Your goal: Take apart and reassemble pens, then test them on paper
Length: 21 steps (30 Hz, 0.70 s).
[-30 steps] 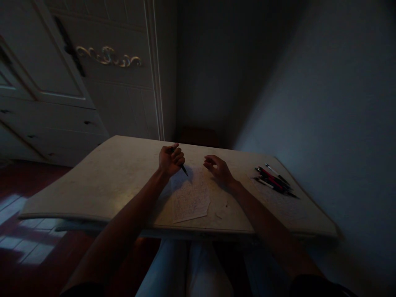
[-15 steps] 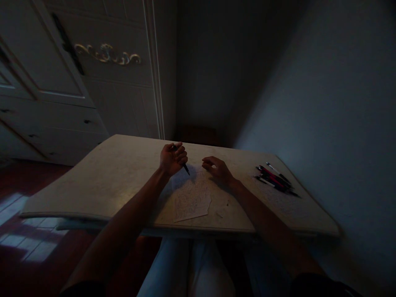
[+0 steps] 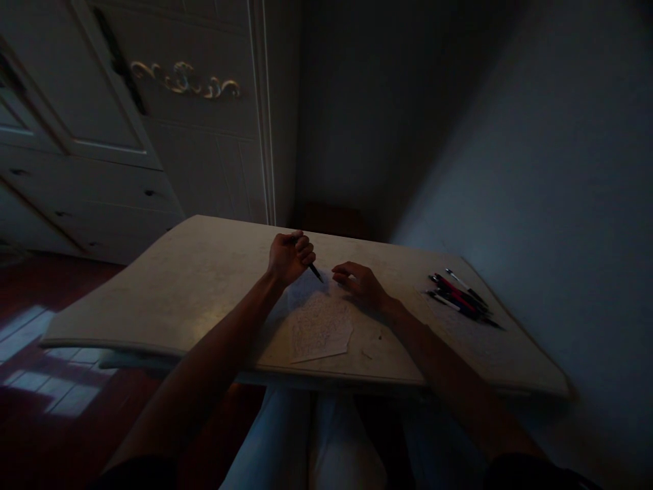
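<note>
My left hand [image 3: 292, 258] is closed around a dark pen [image 3: 316, 273], whose tip slants down to the right above the paper. Below it lies a sheet of paper [image 3: 320, 330] with dense handwriting and a torn-looking right edge. My right hand [image 3: 361, 282] is by the sheet's upper right side, its fingers loosely bent, with a gap between thumb and fingers and nothing visible in them. Whether it touches the paper I cannot tell in the dim light.
Several pens [image 3: 459, 298], black, red and white, lie in a loose pile at the right of the pale table [image 3: 224, 262], over another written sheet [image 3: 477, 347]. A white cabinet [image 3: 214, 156] stands behind left; a wall [image 3: 535, 170] rises at the right.
The whole view has shifted slightly. My left hand has tightened its fingers around the pen, and the pen tip is a little closer to my right hand.
</note>
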{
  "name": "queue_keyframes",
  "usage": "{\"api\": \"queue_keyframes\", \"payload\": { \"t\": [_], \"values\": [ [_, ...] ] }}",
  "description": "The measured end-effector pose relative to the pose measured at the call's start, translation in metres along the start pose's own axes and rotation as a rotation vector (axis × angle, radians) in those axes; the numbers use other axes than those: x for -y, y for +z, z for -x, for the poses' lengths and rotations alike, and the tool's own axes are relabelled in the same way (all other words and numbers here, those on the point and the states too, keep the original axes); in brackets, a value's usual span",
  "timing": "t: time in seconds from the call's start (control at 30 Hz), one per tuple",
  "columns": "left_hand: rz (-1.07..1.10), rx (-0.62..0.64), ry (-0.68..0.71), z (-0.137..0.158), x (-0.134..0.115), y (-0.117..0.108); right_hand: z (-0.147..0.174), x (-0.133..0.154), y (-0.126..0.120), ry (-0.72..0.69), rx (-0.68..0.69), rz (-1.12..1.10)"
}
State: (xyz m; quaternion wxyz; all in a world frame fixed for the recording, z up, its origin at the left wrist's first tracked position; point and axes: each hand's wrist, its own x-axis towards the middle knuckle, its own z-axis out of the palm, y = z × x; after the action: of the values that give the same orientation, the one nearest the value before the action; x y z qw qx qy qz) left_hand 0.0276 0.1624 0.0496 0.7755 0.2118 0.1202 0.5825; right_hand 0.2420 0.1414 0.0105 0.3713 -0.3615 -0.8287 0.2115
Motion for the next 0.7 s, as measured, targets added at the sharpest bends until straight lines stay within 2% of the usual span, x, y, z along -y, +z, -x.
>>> {"api": "queue_keyframes", "payload": {
  "t": [0.43, 0.7],
  "values": [
    [-0.042, -0.001, -0.009, -0.001, 0.003, 0.003, 0.0, 0.004, 0.004, -0.017, -0.004, 0.021],
    [-0.044, 0.025, -0.042, -0.003, 0.013, 0.007, -0.007, 0.014, 0.013, 0.034, -0.063, -0.092]
  ]
}}
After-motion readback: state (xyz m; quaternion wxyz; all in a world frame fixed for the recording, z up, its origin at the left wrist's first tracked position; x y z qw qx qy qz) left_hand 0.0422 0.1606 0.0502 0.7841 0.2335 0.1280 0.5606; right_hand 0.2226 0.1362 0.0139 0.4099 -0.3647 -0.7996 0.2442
